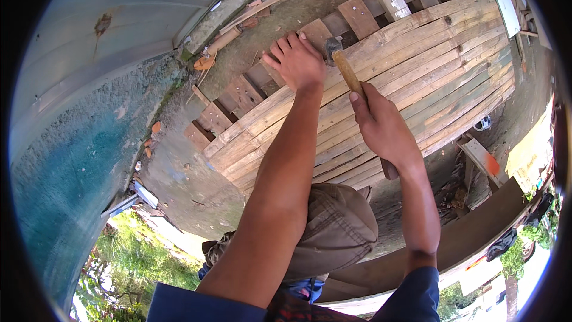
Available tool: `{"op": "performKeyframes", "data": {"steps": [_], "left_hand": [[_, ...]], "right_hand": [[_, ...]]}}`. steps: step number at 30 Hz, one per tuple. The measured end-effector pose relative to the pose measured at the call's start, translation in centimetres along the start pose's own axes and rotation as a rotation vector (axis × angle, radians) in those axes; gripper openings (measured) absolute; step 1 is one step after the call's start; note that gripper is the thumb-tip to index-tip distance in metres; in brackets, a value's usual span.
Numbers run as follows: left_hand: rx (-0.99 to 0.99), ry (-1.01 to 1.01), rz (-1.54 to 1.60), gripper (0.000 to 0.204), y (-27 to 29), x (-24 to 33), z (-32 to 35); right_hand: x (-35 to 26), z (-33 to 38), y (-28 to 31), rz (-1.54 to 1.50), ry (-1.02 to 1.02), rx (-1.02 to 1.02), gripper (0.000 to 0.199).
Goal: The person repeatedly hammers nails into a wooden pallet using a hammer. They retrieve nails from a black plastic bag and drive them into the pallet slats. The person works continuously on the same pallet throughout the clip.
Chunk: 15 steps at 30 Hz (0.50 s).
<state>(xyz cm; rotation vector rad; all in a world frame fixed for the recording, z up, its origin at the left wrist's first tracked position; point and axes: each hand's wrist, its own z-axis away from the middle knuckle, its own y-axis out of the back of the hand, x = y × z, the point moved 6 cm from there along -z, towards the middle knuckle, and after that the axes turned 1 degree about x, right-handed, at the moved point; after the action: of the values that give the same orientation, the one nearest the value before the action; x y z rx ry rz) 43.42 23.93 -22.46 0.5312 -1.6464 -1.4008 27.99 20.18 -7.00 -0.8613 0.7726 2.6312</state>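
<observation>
My right hand (pixel 381 125) grips the wooden handle of a hammer (pixel 347 71), whose dark head (pixel 332 45) rests at the far edge of a panel of long weathered planks (pixel 429 65). My left hand (pixel 296 59) is pressed on a short cross board (pixel 316 31) right beside the hammer head, fingers curled over the wood. Whether a nail sits under the fingers cannot be seen. Several short cross boards (pixel 238 92) stick out from under the long planks along the far side.
A corrugated metal wall (pixel 89 42) and a rough blue-stained concrete base (pixel 77 167) run along the left. Loose wood scraps (pixel 226 39) lie on the dirt beyond the panel. My bent knee in khaki cloth (pixel 339 232) is below. More boards (pixel 482 161) lie at right.
</observation>
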Motion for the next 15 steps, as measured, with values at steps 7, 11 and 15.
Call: {"op": "performKeyframes", "data": {"steps": [7,11,15], "left_hand": [[-0.002,0.008,0.025,0.039,0.0,0.0,0.0],[-0.014,0.006,0.004,0.039,0.0,0.0,0.0],[0.014,-0.022,0.013,0.037,0.3,0.2,0.0]], "right_hand": [[3.5,0.7,-2.9,-0.301,0.111,0.278,0.033],[7.7,1.9,-7.3,-0.681,0.057,0.408,0.037],[9.2,2.0,-13.2,-0.895,0.137,0.543,0.037]]}}
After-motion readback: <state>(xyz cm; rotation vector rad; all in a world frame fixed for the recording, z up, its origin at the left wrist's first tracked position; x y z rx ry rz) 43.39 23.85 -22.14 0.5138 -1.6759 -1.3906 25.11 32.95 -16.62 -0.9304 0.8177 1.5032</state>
